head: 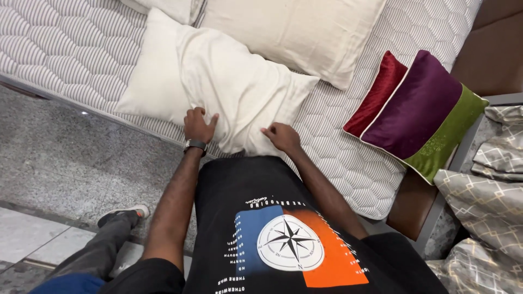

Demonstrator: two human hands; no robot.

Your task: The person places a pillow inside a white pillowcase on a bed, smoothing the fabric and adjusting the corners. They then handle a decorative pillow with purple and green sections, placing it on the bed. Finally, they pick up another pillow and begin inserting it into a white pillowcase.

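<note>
Shirt (283, 228): black, nearest the camera, with a round compass print on blue and orange blocks.
Mattress (71, 49): grey quilted, bare, filling the far side.
Pillow (218, 81): cream, half inside its loose cover, lying at the near mattress edge, touching both hands.
Second pillow (299, 32): cream, farther off.
Cushions (419, 103): red, and purple with a green band, at the right.
Left hand (197, 126): watch on the wrist, fingers pinching the cover's open end.
Right hand (280, 136): clenched on the cover's near edge.
Risk: with the cover bunched, an uneven pull could likely twist it, or drag the pillow off onto the floor (60, 158).
</note>
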